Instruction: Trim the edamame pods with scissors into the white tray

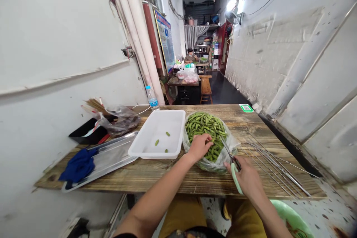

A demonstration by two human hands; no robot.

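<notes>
Green edamame pods (206, 124) fill a clear plastic bag (231, 139) whose mouth is spread wide on the table. My left hand (200, 146) reaches over the near part of the pile, its fingers curled together at the pods; whatever is between the fingertips is too small to make out. At the bag's right side, my right hand (247, 174) grips scissors with pale green handles (236, 180). Their blades point up and left over the pods. Left of the bag stands a white plastic tub (156, 119) with a few cut pods (156, 142) on its bottom.
Metal skewers (279, 167) lie at the right of the wooden table (167, 178). On the left are a metal tray (111, 158), a blue cloth (78, 165), a black box (89, 132) and a water bottle (152, 98). A green basin (291, 215) is below. Another person (190, 56) sits far back.
</notes>
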